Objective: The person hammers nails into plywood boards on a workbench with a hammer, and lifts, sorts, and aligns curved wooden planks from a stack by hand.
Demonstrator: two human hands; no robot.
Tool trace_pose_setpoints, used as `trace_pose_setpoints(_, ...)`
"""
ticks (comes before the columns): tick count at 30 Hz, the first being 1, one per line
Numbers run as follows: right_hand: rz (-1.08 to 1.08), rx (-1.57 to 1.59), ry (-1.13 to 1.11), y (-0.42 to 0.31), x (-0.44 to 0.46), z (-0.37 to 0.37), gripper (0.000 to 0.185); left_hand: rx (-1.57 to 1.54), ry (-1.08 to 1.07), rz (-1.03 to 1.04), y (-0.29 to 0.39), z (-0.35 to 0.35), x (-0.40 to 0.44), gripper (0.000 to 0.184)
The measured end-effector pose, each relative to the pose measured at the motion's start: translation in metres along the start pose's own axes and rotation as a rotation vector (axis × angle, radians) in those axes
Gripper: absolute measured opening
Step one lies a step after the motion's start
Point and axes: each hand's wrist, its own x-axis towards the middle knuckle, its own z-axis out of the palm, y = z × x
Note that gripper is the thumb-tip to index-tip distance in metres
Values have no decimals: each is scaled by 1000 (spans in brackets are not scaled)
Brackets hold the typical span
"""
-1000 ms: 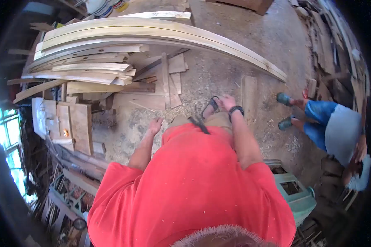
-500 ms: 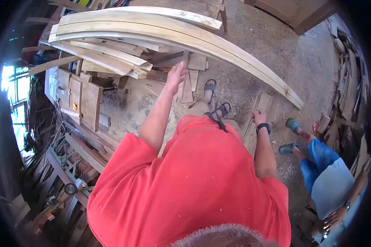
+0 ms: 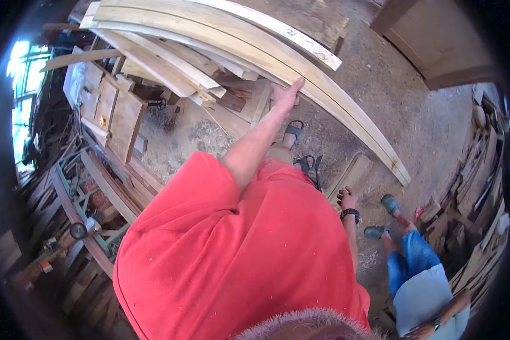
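My left hand (image 3: 287, 97) is at the near edge of a long pale wooden board (image 3: 317, 85). Its thumb lies over the edge, while the fingers pass partly out of sight underneath. This board runs beside another along a dark lengthwise seam. My right hand (image 3: 348, 199), with a dark band at the wrist, hangs low, fingers slightly bent and apart with nothing visible in them. A short, wide plank (image 3: 352, 173) lies on the floor just beyond it.
Cut timber (image 3: 170, 65) is stacked beneath the long boards. A wooden cabinet-like piece (image 3: 436, 42) stands at far right. Another person (image 3: 422, 283) is at lower right, beside piled wood scraps (image 3: 470, 209). A metal-framed machine (image 3: 85, 209) stands left.
My left hand has moved right and forward to the long board's edge. My right hand has shifted back from the floor plank and its fingers have spread. The view has turned.
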Motion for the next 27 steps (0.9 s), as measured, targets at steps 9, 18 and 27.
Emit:
trace_pose_setpoints(9, -19, -93, -139, -30, 36, 0, 47, -10, -24, 177, -11, 0, 4, 82)
trace_pose_setpoints(18, -870, -640, 50, -218, 33, 57, 88, 50, 40, 283, -20, -3, 15, 87)
trace_pose_setpoints(27, -1018, -1069, 33, -315, -5, 135, 116, 104, 30, 160, 20, -2, -13, 102)
